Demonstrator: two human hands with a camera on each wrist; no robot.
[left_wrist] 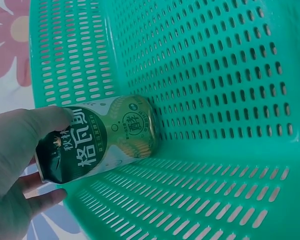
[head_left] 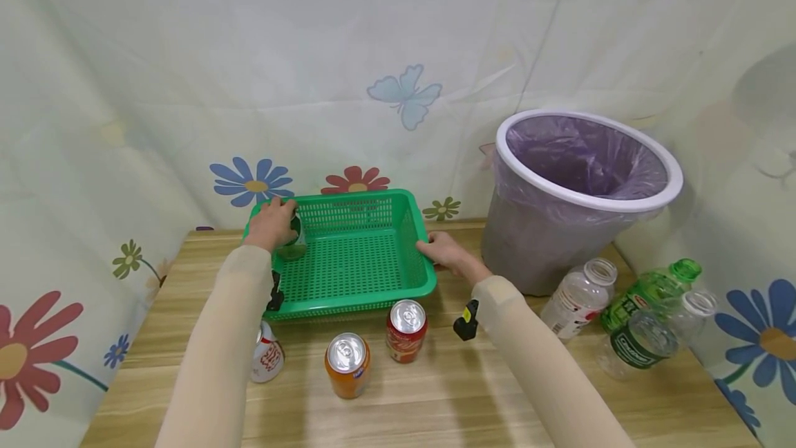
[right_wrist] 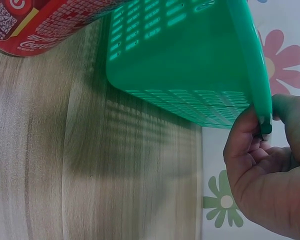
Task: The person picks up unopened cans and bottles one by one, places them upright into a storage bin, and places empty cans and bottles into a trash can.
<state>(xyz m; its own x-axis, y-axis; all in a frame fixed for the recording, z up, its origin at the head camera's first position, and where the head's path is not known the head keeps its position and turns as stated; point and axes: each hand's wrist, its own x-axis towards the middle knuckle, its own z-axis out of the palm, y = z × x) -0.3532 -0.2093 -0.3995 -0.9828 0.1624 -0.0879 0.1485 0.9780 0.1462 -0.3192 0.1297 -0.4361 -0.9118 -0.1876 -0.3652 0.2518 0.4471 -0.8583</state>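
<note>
In the head view, a green plastic basket (head_left: 354,265) stands on the wooden table. My left hand (head_left: 271,223) reaches over its back left corner and grips a green and white drink can (head_left: 295,247). The left wrist view shows that can (left_wrist: 102,142) with its base end down in the basket; the thumb lies along the upper part and fingertips show on the other side. My right hand (head_left: 446,252) pinches the basket's right rim, thumb above and curled fingers under it, as the right wrist view shows with the rim (right_wrist: 262,85). A red Coca-Cola can (head_left: 407,334) stands before the basket.
An orange can (head_left: 348,372) and a white and red can (head_left: 269,357) stand nearer me. On the right are a lined bin (head_left: 528,234), a clear bottle with a white and red label (head_left: 578,299), a green bottle (head_left: 649,296) and a clear bottle with a dark green label (head_left: 647,341).
</note>
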